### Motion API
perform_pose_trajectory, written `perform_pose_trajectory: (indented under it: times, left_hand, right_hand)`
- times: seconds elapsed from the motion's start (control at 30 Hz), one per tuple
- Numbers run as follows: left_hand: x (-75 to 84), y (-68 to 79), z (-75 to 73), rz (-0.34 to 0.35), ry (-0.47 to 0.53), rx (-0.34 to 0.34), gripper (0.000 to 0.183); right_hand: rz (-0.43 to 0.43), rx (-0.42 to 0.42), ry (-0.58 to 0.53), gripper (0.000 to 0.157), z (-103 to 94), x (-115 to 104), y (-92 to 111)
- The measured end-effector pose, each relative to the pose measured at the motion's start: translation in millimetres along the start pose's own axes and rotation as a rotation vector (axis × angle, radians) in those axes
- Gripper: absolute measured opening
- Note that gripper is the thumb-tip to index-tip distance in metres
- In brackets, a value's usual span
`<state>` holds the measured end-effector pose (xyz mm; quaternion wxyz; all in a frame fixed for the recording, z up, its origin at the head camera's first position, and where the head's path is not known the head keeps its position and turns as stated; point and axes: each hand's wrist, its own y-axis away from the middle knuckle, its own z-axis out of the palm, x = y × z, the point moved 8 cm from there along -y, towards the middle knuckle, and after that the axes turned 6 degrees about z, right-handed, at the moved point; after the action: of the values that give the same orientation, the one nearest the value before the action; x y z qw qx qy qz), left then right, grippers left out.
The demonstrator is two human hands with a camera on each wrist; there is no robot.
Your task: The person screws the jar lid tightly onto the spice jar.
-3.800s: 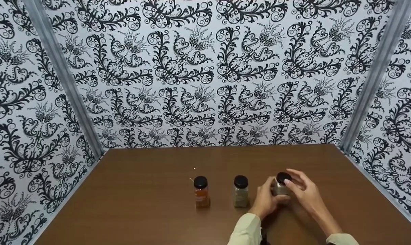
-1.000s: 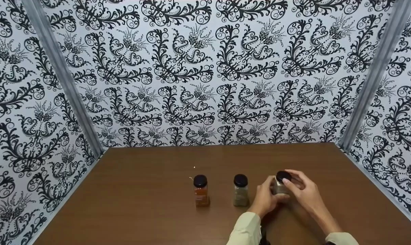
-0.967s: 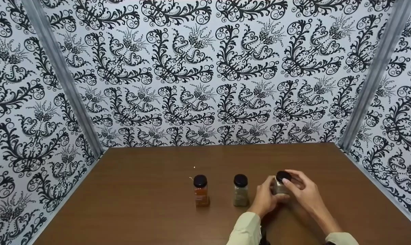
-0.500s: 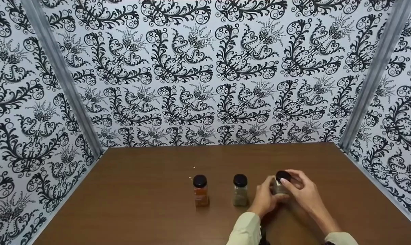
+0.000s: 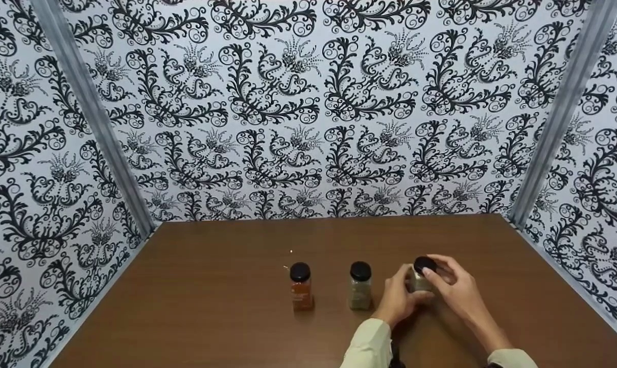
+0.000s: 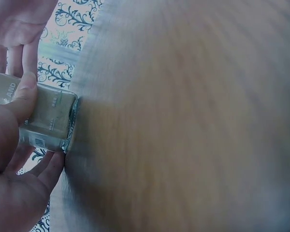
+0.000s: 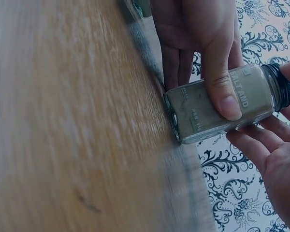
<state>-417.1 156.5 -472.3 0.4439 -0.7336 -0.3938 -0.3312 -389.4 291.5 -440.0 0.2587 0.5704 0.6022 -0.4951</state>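
Note:
A clear glass spice jar (image 7: 210,113) with greyish-brown powder, a black lid (image 5: 424,265) and white lettering reading "SALT AND" stands upright on the table, right of centre. My left hand (image 5: 398,299) grips its body, the thumb lying across the label in the right wrist view. Around the lid curl the thumb and fingers of my right hand (image 5: 461,294). To the left stand two more black-lidded jars: one with greenish contents (image 5: 360,294), close to my left hand, and one with orange-red contents (image 5: 301,295) farther left. Both stand upright and untouched.
The brown wooden table (image 5: 211,286) is enclosed at the back and sides by white panels (image 5: 288,102) with black scroll patterns. Grey strips (image 5: 91,112) run down the panel corners. Small bright specks (image 5: 291,251) show on the tabletop behind the orange-red jar.
Compared with several seconds ago, my right thumb sits slightly farther left on the lid. Both hands stay on the same jar, and the other two jars keep their places.

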Motion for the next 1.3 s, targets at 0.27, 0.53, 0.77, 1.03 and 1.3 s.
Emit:
perform_pose_trajectory:
  times: [0.27,0.53,0.77,1.03,1.3]
  left_hand:
    - [1.3,0.7,0.0,0.015,0.014,0.005,0.048]
    - [0.5,0.8,-0.6,-0.008,0.013,0.007,0.049]
    - [3.1,0.8,-1.6,0.046,-0.009,0.009,0.049]
    - [1.5,0.9,-2.3,0.043,-0.015,0.011,0.050]
    - [0.6,0.8,-2.0,0.028,-0.023,0.014,0.048]
  right_hand:
    - [-0.013,0.015,0.035,0.039,-1.4,-0.8,0.8]
    - [0.002,0.001,0.045,0.044,-0.6,-0.1,0.5]
    - [-0.017,-0.002,-0.002,0.037,-0.6,-2.1,-0.3]
    - [-0.005,-0.001,0.010,0.040,0.1,-1.0,-0.9]
    - [0.050,0.002,-0.020,0.040,1.9,3.8,-2.9]
